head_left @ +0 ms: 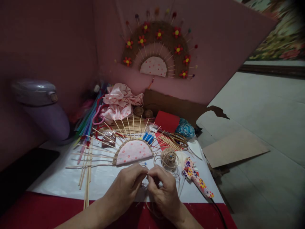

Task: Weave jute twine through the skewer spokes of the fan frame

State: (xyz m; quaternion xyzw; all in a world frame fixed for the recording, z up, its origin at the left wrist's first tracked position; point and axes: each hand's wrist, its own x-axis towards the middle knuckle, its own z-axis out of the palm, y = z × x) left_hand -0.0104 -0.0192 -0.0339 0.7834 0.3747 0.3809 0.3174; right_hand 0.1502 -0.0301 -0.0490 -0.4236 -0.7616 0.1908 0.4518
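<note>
over the near tabletop [105,192], the left hand [128,182] and right hand [165,187] kept narrow grips, seemingly pinching a strand [147,204]; just beyond, the twine ball's [169,156] loose loops risked snagging the half-round frame's [133,151] sticks.

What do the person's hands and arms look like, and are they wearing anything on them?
The left hand and right hand are bare, without gloves. The left forearm and right forearm are bare too: no sleeve, watch or bracelet shows. I can't tell about rings, because some fingers are hidden.
</note>
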